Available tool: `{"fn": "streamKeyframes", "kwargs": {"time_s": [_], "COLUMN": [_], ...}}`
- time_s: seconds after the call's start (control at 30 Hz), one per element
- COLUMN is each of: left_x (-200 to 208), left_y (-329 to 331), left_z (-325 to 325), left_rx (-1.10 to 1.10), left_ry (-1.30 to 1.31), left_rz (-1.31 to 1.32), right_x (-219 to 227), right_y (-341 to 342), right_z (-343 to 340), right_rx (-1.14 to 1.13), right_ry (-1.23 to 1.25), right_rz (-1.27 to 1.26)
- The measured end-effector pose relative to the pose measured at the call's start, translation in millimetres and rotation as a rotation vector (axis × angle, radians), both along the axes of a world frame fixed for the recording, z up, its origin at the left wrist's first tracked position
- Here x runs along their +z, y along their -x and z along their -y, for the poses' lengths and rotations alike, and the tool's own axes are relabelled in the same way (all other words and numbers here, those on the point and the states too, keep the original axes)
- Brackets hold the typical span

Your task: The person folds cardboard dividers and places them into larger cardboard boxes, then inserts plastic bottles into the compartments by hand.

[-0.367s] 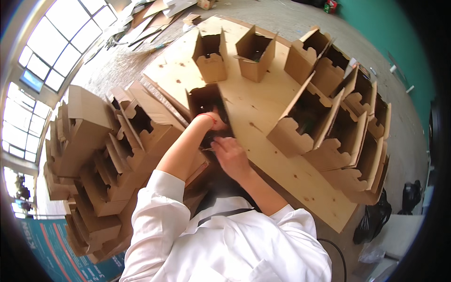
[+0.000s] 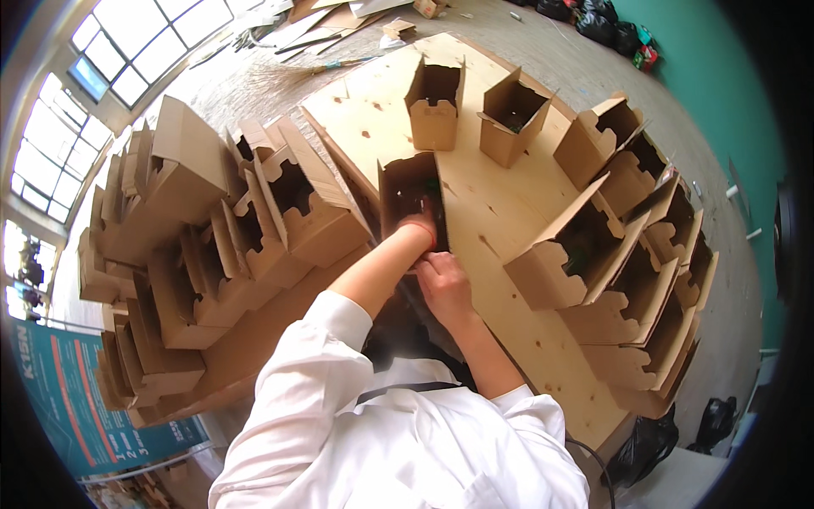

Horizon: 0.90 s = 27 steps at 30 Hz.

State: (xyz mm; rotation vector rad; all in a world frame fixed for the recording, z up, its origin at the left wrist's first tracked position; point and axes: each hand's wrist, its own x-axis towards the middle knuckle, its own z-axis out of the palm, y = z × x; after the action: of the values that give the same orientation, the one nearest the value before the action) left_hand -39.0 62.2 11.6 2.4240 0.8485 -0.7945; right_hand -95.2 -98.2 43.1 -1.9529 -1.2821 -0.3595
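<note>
Bent over one open box [image 2: 405, 176], a person works with both bare hands at the near side of the tabletop [image 2: 475, 229]. The right hand [image 2: 447, 284] is curled at the box's near edge, just below the left wrist; whether it pinches the cardboard cannot be told. The left hand [image 2: 420, 222], a red band [image 2: 431, 233] at its wrist, reaches down inside, its grip lost in shadow. The step appears to be arranging or pressing something within; the next move seems to call for a steady near edge while the left hand clears the walls.

Open boxes crowd left [image 2: 326, 229] and right [image 2: 538, 276] of the hands. Two more, one box [image 2: 436, 123] straight beyond and another [image 2: 509, 140] beyond to the right, stand well apart from them.

Against the earlier frame, the view has turned, the hands look closer together, and the left fingers show more clearly; the box remains beneath them.
</note>
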Motion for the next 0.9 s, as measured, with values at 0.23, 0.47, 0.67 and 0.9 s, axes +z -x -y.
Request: {"fn": "streamKeyframes", "kwargs": {"time_s": [0.23, 0.47, 0.67, 0.9], "left_x": [131.0, 98.0, 66.3, 56.0], "left_y": [65.0, 142.5, 114.0, 69.3], "left_z": [16.7, -2.0, -4.4, 1.7], "left_rx": [-0.209, 0.086, 0.144, 0.116], "left_ry": [-0.005, -0.003, 0.088, -0.013], "left_rz": [1.052, 1.163, 1.075, 1.019], "right_x": [14.3, 30.9, 24.8, 1.6], "right_y": [-36.4, -64.2, -74.9, -83.8], "right_z": [7.3, -1.6, -20.4, -12.1], "right_rx": [-0.092, -0.161, -0.154, -0.204], "right_ry": [-0.024, -0.108, -0.095, 0.055], "right_rz": [0.031, 0.187, -0.321, -0.186]}}
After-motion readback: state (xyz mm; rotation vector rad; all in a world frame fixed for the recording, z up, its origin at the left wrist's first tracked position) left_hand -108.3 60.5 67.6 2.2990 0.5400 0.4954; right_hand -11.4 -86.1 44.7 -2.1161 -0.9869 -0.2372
